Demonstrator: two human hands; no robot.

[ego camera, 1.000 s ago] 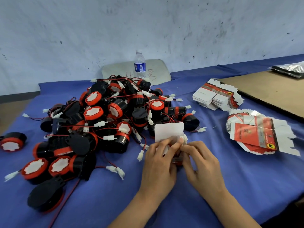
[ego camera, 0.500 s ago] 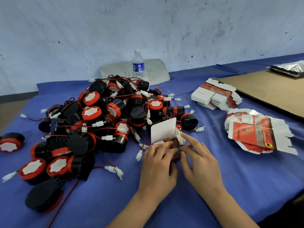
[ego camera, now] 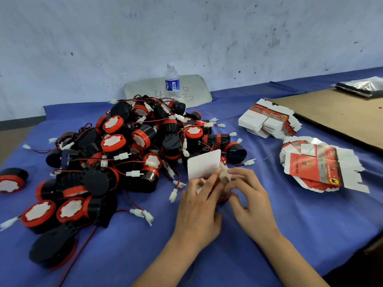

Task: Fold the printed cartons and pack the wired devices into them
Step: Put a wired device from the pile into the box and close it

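A small printed carton [ego camera: 204, 165] stands on the blue cloth in front of me, its white top flap raised. My left hand [ego camera: 200, 206] grips its near side, fingers curled over the opening. My right hand [ego camera: 249, 200] pinches a small white side flap at the carton's right edge. What is inside the carton is hidden by my fingers. A big heap of black-and-red wired devices [ego camera: 132, 154] with white connectors lies to the left. Two stacks of flat red-and-white cartons sit at the right, one near [ego camera: 317, 166] and one farther back [ego camera: 267, 121].
A water bottle [ego camera: 172, 80] stands behind the heap against a pale board. A brown cardboard sheet [ego camera: 339, 114] covers the table's right side, with a plastic bag [ego camera: 362, 85] at its far end. A lone device [ego camera: 11, 179] lies at the left edge.
The carton's white top flap has tilted back to the right. My right hand has moved from the carton's top to its right side flap; my left hand stays on the carton.
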